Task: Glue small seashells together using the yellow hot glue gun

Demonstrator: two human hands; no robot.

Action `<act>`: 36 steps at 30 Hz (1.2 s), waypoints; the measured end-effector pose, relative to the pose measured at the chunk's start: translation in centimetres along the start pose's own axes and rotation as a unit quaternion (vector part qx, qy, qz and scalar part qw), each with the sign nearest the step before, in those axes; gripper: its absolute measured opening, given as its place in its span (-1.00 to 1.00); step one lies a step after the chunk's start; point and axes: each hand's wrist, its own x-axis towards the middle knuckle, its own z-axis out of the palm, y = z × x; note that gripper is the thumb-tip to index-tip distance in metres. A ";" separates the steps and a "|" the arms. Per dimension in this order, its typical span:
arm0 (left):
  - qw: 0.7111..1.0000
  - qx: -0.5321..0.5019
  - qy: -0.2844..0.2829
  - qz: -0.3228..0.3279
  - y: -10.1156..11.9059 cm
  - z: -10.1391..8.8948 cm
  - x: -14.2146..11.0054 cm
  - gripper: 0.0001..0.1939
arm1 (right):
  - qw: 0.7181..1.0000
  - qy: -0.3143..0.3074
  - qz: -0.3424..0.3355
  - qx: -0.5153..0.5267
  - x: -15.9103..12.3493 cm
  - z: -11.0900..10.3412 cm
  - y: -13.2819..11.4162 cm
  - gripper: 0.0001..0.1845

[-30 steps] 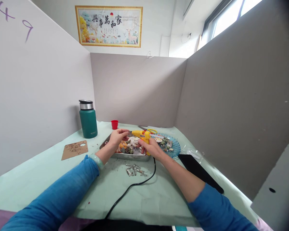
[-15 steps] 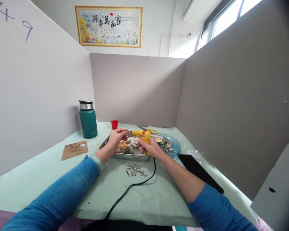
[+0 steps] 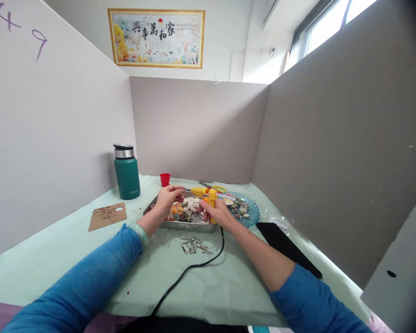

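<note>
My right hand (image 3: 217, 212) grips a yellow hot glue gun (image 3: 204, 193), its nozzle pointing left and a glue stick poking out of its back. At the nozzle tip, my left hand (image 3: 170, 196) is closed in a pinch; what sits between its fingertips is too small to make out. Both hands are above a metal tray (image 3: 190, 226) that holds shells (image 3: 176, 209) and other small pieces. From the glue gun a black cord (image 3: 194, 267) runs over the table to the front edge. Several small metal clips (image 3: 194, 245) lie in front of the tray.
A green bottle (image 3: 127, 178) and a brown card (image 3: 107, 216) are on the left. Behind the tray are a red cup (image 3: 165, 179) and yellow-handled scissors (image 3: 219, 188). At right sit a blue plate (image 3: 253, 212) of shells and a black flat strip (image 3: 287, 249). Grey panels enclose the table.
The glue gun's nozzle has shifted very slightly to the right, away from my left fingertips. Otherwise both hands keep nearly the same place.
</note>
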 end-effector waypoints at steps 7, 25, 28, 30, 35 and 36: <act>1.000 0.003 -0.016 -0.002 -0.1 0.0 0.0 -0.71 | 1.000 -0.006 -0.008 -0.001 0.0 0.0 0.2 -0.47; 0.999 0.026 -0.042 -0.001 -0.6 0.0 0.3 -0.70 | 1.000 -0.018 -0.024 0.010 0.0 -0.1 0.5 -0.47; 0.999 0.025 -0.045 0.003 -0.7 0.0 0.3 -0.71 | 0.999 -0.016 -0.028 0.009 0.1 -0.1 0.5 -0.48; 0.999 0.023 -0.045 0.008 -0.7 0.0 0.3 -0.70 | 0.999 -0.015 -0.031 0.008 0.1 -0.1 0.5 -0.49; 0.999 0.025 -0.039 0.006 -0.6 0.1 0.3 -0.69 | 0.999 -0.017 -0.031 0.019 0.0 0.0 0.2 -0.51; 0.999 0.026 -0.038 0.006 -0.6 0.1 0.3 -0.69 | 0.999 -0.019 -0.030 0.021 0.0 0.1 0.2 -0.51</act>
